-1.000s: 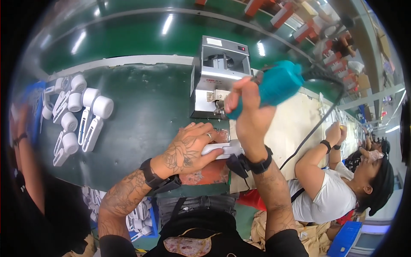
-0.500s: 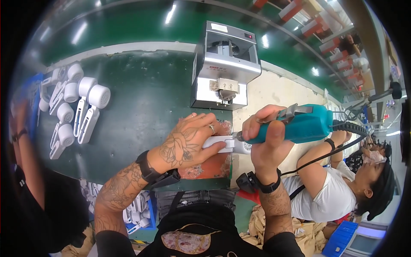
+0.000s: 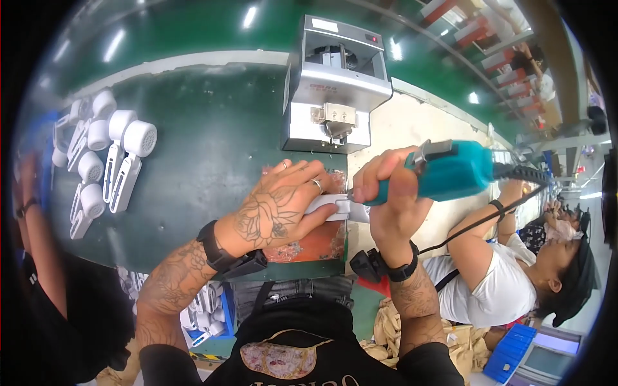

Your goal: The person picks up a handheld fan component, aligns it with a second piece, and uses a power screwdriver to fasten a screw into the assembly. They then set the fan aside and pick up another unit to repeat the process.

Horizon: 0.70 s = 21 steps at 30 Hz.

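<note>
My left hand (image 3: 277,204) presses a white plastic piece, which looks like a handheld fan (image 3: 336,207), against the bench near its front edge, with the fingers over it and the thumb along its near side. In my right hand (image 3: 396,196) is a teal electric screwdriver (image 3: 456,171), lying almost level with its tip pointing left at the fan's hinge-like end. The tip meets or nearly meets the white plastic; exact contact is hard to see. My right fingers hide part of the fan's far right end.
A grey screw-feeder machine (image 3: 338,83) stands beyond my hands. Several white fans (image 3: 122,154) lie on the green bench (image 3: 206,141) at left. A black cable (image 3: 479,225) trails right from the screwdriver. Co-workers sit on both sides, one in a white shirt (image 3: 479,283).
The whole view has shifted slightly. My left hand keeps its hold on the fan. The screwdriver stays at the fan's end, and my right hand now covers more of the round grille there.
</note>
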### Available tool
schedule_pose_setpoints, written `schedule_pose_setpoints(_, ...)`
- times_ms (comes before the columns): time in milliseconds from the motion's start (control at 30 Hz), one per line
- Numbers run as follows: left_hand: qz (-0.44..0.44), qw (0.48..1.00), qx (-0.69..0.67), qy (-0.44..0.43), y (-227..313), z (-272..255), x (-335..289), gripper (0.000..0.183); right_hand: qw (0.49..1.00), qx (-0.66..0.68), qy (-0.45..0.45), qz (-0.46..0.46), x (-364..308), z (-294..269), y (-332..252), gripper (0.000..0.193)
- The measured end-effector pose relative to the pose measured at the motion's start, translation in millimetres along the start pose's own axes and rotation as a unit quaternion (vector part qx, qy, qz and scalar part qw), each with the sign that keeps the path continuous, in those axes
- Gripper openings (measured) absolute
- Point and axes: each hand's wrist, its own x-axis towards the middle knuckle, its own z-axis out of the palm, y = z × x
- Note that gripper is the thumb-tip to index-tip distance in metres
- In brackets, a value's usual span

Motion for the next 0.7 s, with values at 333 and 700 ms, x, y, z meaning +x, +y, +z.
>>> schedule_pose_setpoints(333, 0.018, 0.998, -0.027, 0.048, 0, -1, -7, 0.026, 0.994, -0.018, 0.034, -0.1, 62, 35, -3, 0.039)
schedule_pose_setpoints(700, 0.026, 0.996, -0.009, 0.084, -7, 5, -7, 0.023, 0.999, -0.013, 0.034, -0.009, 43, 33, -7, 0.039)
